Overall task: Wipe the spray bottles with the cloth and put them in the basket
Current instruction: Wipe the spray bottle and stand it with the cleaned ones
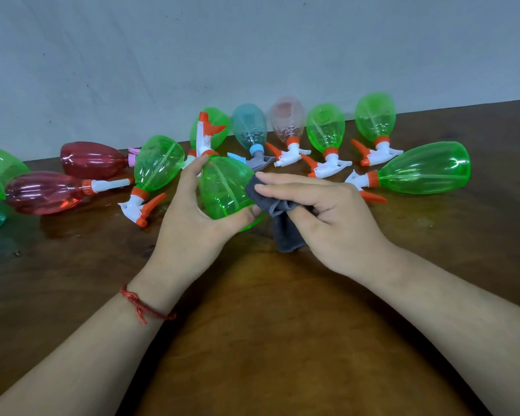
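The left hand (189,202) cradles the green bottle (222,190) while the right hand (318,205) presses the cloth (278,211); the smooth plastic may slip.

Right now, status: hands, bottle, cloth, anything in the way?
Left hand grips green bottle. Right hand holds grey cloth against its side. Basket not in view; other bottles lie behind, nothing blocking.

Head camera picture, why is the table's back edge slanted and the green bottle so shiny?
Head view: the wide, tilted lens makes the table edge slant; head view again: light glints in pale streaks on the green bottle in the left hand; the far pale pink bottle looks a little blurry.
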The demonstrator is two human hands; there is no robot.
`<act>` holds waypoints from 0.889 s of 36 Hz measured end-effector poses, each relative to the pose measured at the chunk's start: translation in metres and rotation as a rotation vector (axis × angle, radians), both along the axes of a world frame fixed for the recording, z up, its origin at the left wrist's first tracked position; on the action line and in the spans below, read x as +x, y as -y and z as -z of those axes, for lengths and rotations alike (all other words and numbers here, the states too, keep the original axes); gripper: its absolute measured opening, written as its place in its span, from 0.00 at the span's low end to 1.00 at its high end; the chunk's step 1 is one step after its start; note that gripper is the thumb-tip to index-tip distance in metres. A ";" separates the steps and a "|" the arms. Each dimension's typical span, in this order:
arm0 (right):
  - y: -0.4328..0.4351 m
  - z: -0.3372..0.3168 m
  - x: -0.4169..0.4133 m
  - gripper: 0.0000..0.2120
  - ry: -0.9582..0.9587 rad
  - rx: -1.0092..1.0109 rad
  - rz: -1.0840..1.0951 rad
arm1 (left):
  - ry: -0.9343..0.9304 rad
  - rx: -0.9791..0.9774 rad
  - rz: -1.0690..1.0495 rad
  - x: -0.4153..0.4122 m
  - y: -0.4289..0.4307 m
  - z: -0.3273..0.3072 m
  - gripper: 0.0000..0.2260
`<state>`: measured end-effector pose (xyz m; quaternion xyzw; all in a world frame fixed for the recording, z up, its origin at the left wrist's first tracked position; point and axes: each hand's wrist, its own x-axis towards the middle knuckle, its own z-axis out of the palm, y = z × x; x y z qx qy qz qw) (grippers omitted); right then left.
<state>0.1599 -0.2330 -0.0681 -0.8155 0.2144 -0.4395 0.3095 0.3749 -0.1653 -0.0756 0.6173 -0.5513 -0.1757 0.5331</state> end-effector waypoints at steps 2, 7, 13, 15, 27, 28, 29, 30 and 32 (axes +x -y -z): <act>0.001 0.000 0.000 0.28 0.020 0.045 -0.002 | -0.004 0.007 0.033 -0.004 -0.002 -0.001 0.47; 0.005 -0.005 0.002 0.24 0.117 0.236 -0.016 | 0.047 -0.010 0.147 -0.013 -0.009 -0.005 0.47; 0.010 -0.011 0.000 0.23 0.312 0.463 -0.082 | 0.079 -0.045 0.314 -0.021 -0.018 -0.013 0.50; 0.010 -0.016 -0.001 0.24 0.415 0.539 -0.130 | 0.041 -0.056 0.387 -0.024 -0.020 -0.014 0.51; 0.008 -0.017 -0.004 0.22 0.242 0.317 0.017 | 0.237 -0.032 0.382 -0.019 -0.015 -0.008 0.52; 0.007 -0.017 -0.004 0.22 0.230 0.292 0.019 | 0.242 -0.035 0.380 -0.018 -0.015 -0.008 0.53; 0.007 -0.017 -0.004 0.22 0.223 0.273 0.022 | 0.244 -0.039 0.378 -0.018 -0.015 -0.008 0.53; 0.006 -0.016 -0.004 0.22 0.218 0.261 0.025 | 0.240 -0.045 0.374 -0.018 -0.015 -0.008 0.53; 0.007 -0.014 -0.004 0.23 0.209 0.232 0.032 | 0.209 -0.060 0.359 -0.019 -0.015 -0.007 0.52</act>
